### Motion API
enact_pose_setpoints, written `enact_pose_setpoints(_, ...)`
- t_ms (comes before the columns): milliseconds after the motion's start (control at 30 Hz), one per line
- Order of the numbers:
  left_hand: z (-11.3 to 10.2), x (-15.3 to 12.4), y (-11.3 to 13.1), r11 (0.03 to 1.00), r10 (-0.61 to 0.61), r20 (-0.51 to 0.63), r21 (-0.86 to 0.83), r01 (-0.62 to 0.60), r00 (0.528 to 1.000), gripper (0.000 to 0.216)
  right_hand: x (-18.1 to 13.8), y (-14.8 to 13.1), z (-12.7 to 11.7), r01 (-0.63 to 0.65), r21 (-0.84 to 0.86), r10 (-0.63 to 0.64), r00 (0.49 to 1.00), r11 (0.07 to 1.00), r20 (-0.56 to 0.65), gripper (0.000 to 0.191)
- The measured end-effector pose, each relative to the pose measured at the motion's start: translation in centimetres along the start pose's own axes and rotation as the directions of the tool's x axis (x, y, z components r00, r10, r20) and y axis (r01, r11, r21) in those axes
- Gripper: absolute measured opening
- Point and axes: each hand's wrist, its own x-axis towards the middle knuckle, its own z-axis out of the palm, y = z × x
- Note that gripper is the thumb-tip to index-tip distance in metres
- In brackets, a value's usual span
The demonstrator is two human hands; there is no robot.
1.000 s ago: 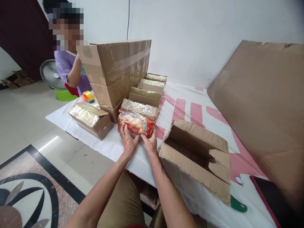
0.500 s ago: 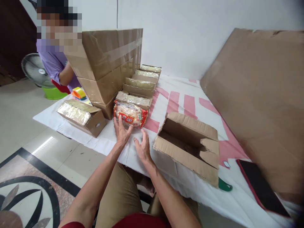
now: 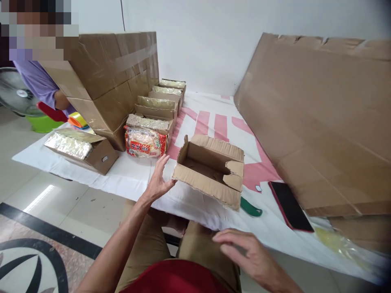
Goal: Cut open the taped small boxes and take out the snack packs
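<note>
My left hand (image 3: 159, 181) is open, its fingers near the left end of an open, empty-looking cardboard box (image 3: 207, 191). I cannot tell whether the thumb touches that box. Just beyond the fingertips a red-and-clear snack packet (image 3: 146, 142) stands against the nearest of several filled small boxes. Low on the right, over my lap and off the table edge, my right hand (image 3: 244, 250) has its thumb and fingers apart and holds nothing visible. A green-handled tool (image 3: 251, 207) lies partly beneath the open box.
Large taped cartons (image 3: 104, 69) are stacked at left, with a filled box (image 3: 82, 148) before them. A phone (image 3: 290, 205) lies at right beside a big cardboard carton (image 3: 320, 122). A person in a purple sleeve (image 3: 39, 83) sits behind the stack, near a fan (image 3: 15, 91).
My hands have come away from the snack packet, which stays in place. The left hand has shifted toward the open box; the right has drawn back right over my lap. The view has turned right.
</note>
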Motion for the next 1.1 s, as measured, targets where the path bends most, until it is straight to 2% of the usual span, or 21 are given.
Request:
enact_pose_setpoints(33, 0.2, 0.5, 0.3, 1.0, -0.003, 0.026, -0.029, 0.004, 1.0, 0.088, -0.6, 1.0, -1.1, -0.033, 0.002, 0.033, 0.988, 0.999, -0.153, 0.016)
enact_pose_setpoints(67, 0.3, 0.9, 0.6, 0.998, -0.008, 0.046, -0.056, 0.011, 0.999, 0.091, -0.9, 2.1, -2.0, -0.068, 0.013, 0.068, 0.943, 0.998, -0.325, 0.021)
enact_pose_setpoints(133, 0.5, 1.7, 1.3, 0.995, -0.011, 0.077, -0.102, 0.019, 0.997, 0.094, -0.4, 4.0, -3.1, -0.11, 0.067, 0.128, 0.788, 0.992, -0.602, 0.032)
enact_pose_setpoints(167, 0.6, 2.0, 1.7, 0.992, -0.008, 0.089, -0.121, 0.019, 0.996, 0.093, 0.3, 4.8, -3.2, -0.103, 0.108, 0.149, 0.72, 0.989, -0.678, 0.038)
enact_pose_setpoints(200, 0.7, 2.3, 2.0, 0.99, -0.003, 0.099, -0.138, 0.017, 0.995, 0.092, 1.1, 5.4, -3.2, -0.071, 0.154, 0.161, 0.685, 0.985, -0.711, 0.046)
enact_pose_setpoints(233, 0.8, 2.4, 2.4, 0.988, 0.002, 0.11, -0.153, 0.015, 0.994, 0.09, 2.2, 5.8, -3.0, -0.027, 0.2, 0.164, 0.685, 0.979, -0.71, 0.054)
enact_pose_setpoints(333, 1.0, 2.4, 3.4, 0.984, 0.01, 0.131, -0.177, 0.014, 0.991, 0.083, 4.9, 5.9, -2.0, 0.063, 0.274, 0.14, 0.738, 0.96, -0.66, 0.063)
enact_pose_setpoints(433, 0.3, 1.2, 4.3, 0.988, -0.011, 0.062, -0.153, 0.021, 0.998, 0.081, 6.0, 4.9, -0.9, 0.091, 0.256, 0.097, 0.767, 0.962, -0.634, 0.065)
enact_pose_setpoints(533, -1.6, -1.2, 5.3, 0.993, -0.071, -0.027, -0.097, 0.068, 0.997, 0.082, 5.3, 4.6, -0.2, 0.083, 0.243, 0.08, 0.803, 0.966, -0.591, 0.066)
enact_pose_setpoints(667, -4.4, -4.7, 6.3, 0.993, -0.118, -0.039, -0.037, 0.116, 0.992, 0.06, 3.5, 5.4, 0.0, 0.08, 0.276, 0.047, 0.904, 0.958, -0.426, 0.064)
enact_pose_setpoints(767, -5.0, -5.9, 6.7, 0.991, -0.123, -0.104, -0.058, 0.117, 0.987, 0.044, 2.2, 5.9, -0.4, 0.076, 0.283, 0.019, 0.947, 0.956, -0.319, 0.061)
enact_pose_setpoints(867, -4.3, -5.5, 6.9, 0.99, -0.131, -0.178, -0.064, 0.122, 0.975, 0.03, 1.8, 5.4, -1.0, 0.061, 0.247, 0.011, 0.96, 0.967, -0.279, 0.066)
enact_pose_setpoints(1033, -2.7, -4.1, 7.2, 0.972, -0.231, -0.251, -0.1, 0.213, 0.94, 0.027, 4.2, 4.6, -1.4, 0.058, 0.246, 0.041, 0.926, 0.968, -0.376, 0.083)
enact_pose_setpoints(1100, -2.2, -4.1, 7.4, 0.959, -0.281, -0.286, -0.129, 0.254, 0.916, 0.032, 5.6, 4.6, -1.4, 0.023, 0.248, 0.078, 0.917, 0.968, -0.391, 0.09)
